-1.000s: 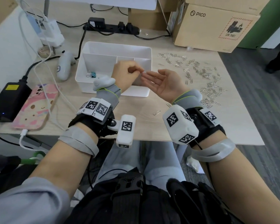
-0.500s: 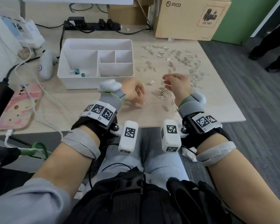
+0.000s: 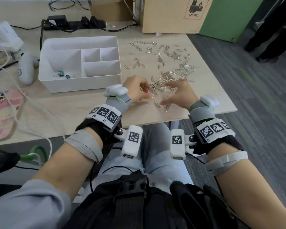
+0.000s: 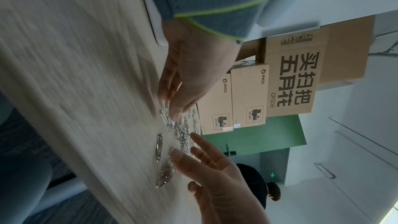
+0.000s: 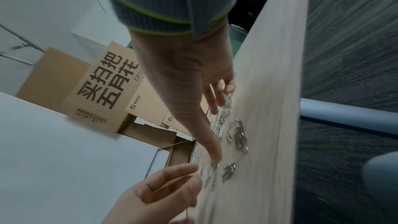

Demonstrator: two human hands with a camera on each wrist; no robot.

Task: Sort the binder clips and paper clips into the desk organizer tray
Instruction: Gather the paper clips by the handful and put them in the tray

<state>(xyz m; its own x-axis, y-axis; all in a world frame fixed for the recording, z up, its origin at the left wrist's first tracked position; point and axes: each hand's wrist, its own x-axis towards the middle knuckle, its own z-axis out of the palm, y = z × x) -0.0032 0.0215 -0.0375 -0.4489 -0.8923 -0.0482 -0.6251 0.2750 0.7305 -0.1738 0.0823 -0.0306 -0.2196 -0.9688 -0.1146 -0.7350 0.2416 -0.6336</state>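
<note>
resting near the lower middle of the head view, both hands sit on the wooden desk point(image 3: 89, 104) at the near edge of a heap of silver paper clips point(image 3: 168, 76). the left hand point(image 3: 136, 90) has its fingers curled down, fingertips at the clips; whether it actually pinches one cannot be told from any view. the right hand point(image 3: 178, 95) is spread, fingers straight and splayed over the clips, thumb stretched toward the left of the frame beside a few loose clips, holding nothing. more paper clips lie scattered across the upper right part of the desk. the white desk organizer tray point(image 3: 79, 86) stands in the upper left of the frame, just left of the left hand; two teal binder clips point(image 3: 62, 74) lie in its large left compartment. its three smaller compartments on the right look bare, though a thin line shows at the bottom of the front one. a cardboard box point(image 3: 172, 14) stands at the top of the frame.
</note>
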